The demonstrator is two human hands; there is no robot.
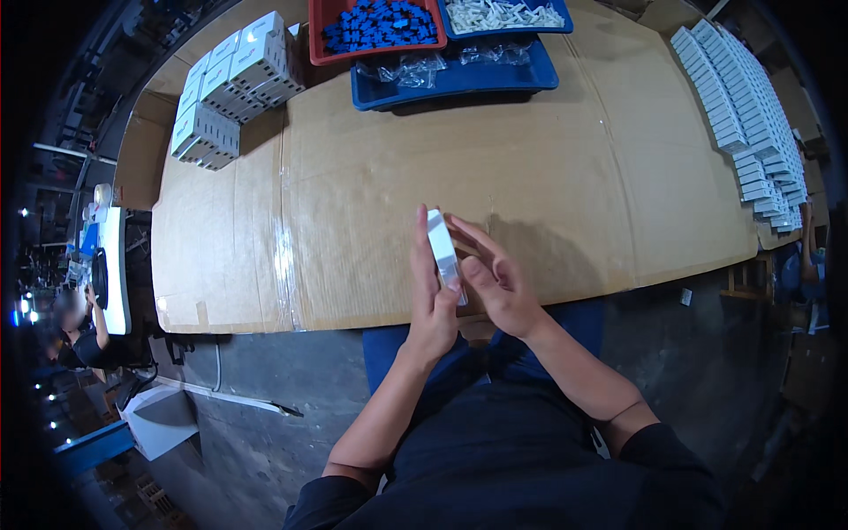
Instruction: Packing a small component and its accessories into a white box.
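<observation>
A slim white box (439, 237) is held upright above the near edge of the table. My left hand (433, 305) is closed on it, with long fingers along its left side and the thumb across its lower end. On the other side, my right hand (505, 293) is open, its fingers apart and curved beside the box. The fingertips come close to the box's right edge; whether they touch it cannot be made out. The box's underside is hidden by the hands.
Cardboard covers the table (380, 185). White boxes (234, 75) are stacked at far left, many more (738, 115) at far right. At the back, a red bin (315, 40) holds blue parts, a blue tray (565, 22) white parts, and another blue tray (459, 88) clear bags. A person (84, 331) sits left.
</observation>
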